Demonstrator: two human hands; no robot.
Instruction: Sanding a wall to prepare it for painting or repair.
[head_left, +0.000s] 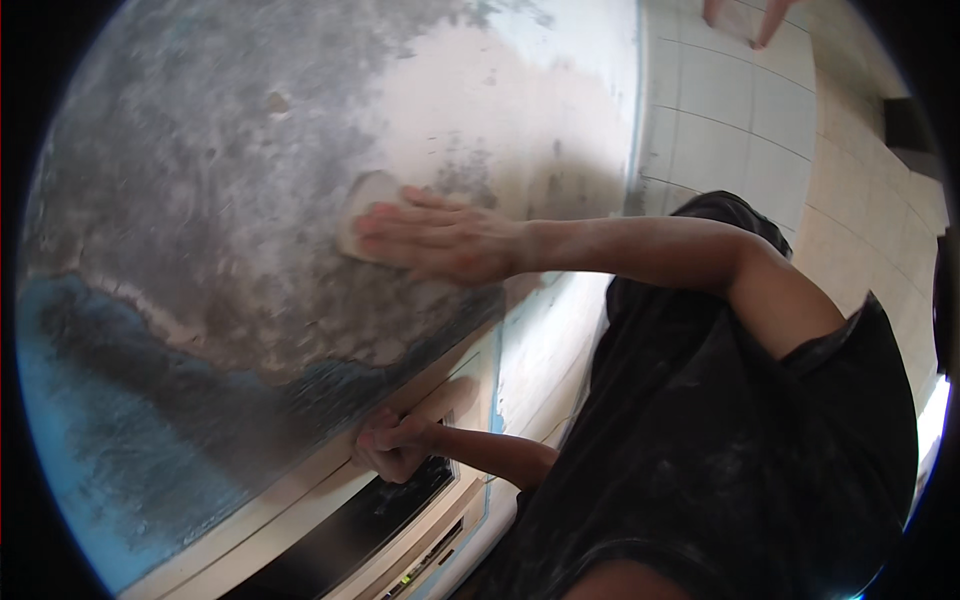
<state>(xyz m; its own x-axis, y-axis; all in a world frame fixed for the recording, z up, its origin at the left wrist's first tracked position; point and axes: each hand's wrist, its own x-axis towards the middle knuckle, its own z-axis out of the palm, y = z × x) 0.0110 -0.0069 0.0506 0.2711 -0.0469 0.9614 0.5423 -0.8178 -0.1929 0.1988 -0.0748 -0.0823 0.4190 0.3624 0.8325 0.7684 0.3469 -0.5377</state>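
Our right hand [445,240] held a rounded, pale pad [357,202] — partly covered — against the blotchy grey wall [230,190]; by the wall's edge our left hand [392,446] curled, around what we couldn't tell.

The pad [375,186] lies on the wall [200,180], between it and the right hand [445,237]. From the pad, the right forearm [620,246] stretches off to the right, in front of the wall's edge. The floor [735,110] lies right of the pad, past that edge; two legs [773,22] show over it, far up and right of the pad. Paint [75,390] lies on the wall, below and left of the pad. Well below the pad, the left hand [393,446] lies at the frame [215,525]; touching or not, unclear. The panel [335,535] sits farther below the pad, along the frame. The shirt [720,460] lies to the pad's lower right.
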